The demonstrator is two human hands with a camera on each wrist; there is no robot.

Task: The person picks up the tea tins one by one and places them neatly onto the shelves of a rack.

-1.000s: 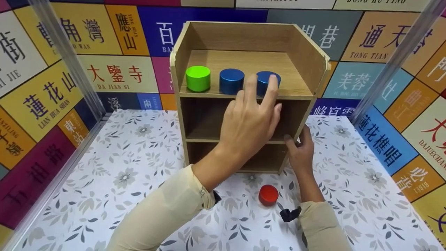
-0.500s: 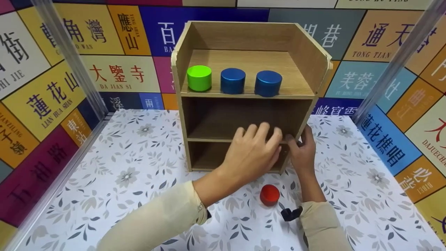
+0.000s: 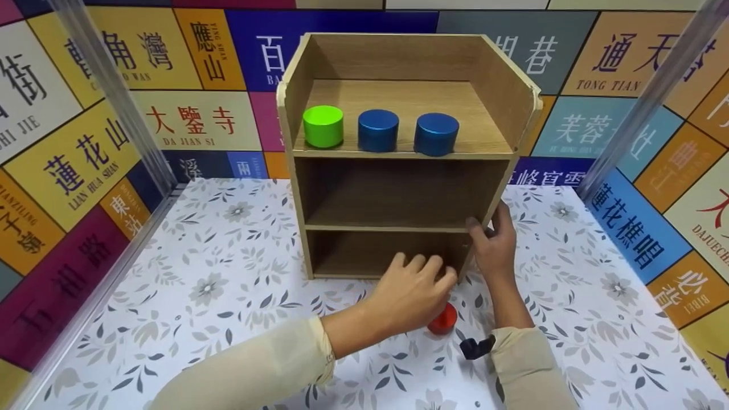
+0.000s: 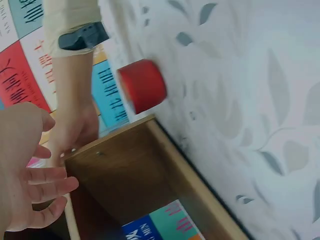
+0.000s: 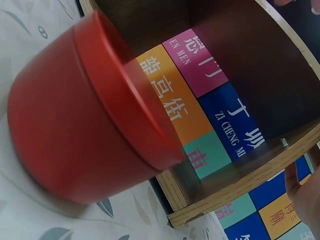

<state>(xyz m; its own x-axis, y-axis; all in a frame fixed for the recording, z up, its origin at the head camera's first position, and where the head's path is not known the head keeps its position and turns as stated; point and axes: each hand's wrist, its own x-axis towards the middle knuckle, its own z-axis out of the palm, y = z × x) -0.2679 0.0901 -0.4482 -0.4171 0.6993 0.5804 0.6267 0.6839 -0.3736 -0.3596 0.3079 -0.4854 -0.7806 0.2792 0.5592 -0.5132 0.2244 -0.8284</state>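
Note:
A wooden shelf unit (image 3: 393, 57) stands upright on the table. My right hand (image 3: 495, 245) grips its right side panel, thumb at the front edge and fingers outside. Just above and left of a small red round canister (image 3: 445, 320) is my left hand (image 3: 409, 293), its fingers loosely bent. In the left wrist view, a gap separates those fingers from the red canister (image 4: 142, 86). A seam near one end of the red canister (image 5: 75, 120) shows in the right wrist view. On the top shelf, a green canister (image 3: 323, 126) and two blue canisters, left (image 3: 378, 130) and right (image 3: 436, 134), form a row.
The table (image 3: 216, 336) wears a white floral cover. Behind and beside it rise panels of coloured blocks with characters (image 3: 193, 119). Clear posts (image 3: 114, 91) stand at the corners. A black wrist mount (image 3: 477, 347) juts from the right sleeve.
My left hand has left the right blue canister and come down past the shelves towards the red canister. My right hand stays on the side panel, and the canisters keep their places.

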